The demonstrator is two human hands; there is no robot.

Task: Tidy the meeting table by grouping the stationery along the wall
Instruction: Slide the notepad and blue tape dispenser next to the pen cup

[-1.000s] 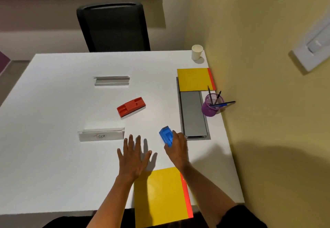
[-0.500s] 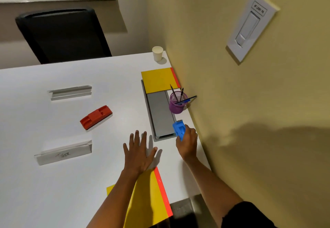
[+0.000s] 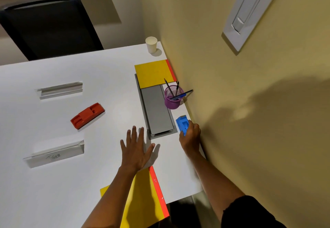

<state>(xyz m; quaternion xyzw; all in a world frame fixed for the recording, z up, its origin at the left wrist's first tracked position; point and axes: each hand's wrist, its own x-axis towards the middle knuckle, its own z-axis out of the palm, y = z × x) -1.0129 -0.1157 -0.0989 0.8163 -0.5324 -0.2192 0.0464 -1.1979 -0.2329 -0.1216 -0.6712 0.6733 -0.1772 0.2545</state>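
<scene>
Purple pen cup [image 3: 173,97] beyond blue stapler [image 3: 182,124], grey panel [image 3: 157,109] alongside

Near yellow folder with orange spine [image 3: 142,197]: partly under left forearm, cut by bottom edge. Small blue plastic stapler-like block [image 3: 182,124]: rear hidden in right hand [image 3: 190,138]. Black chair [image 3: 48,27]: cut by left edge.

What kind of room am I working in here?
Probably an office meeting room: a white table set against a yellow wall, a black office chair at its far end, folded paper name cards and a grey cable hatch let into the tabletop.
</scene>
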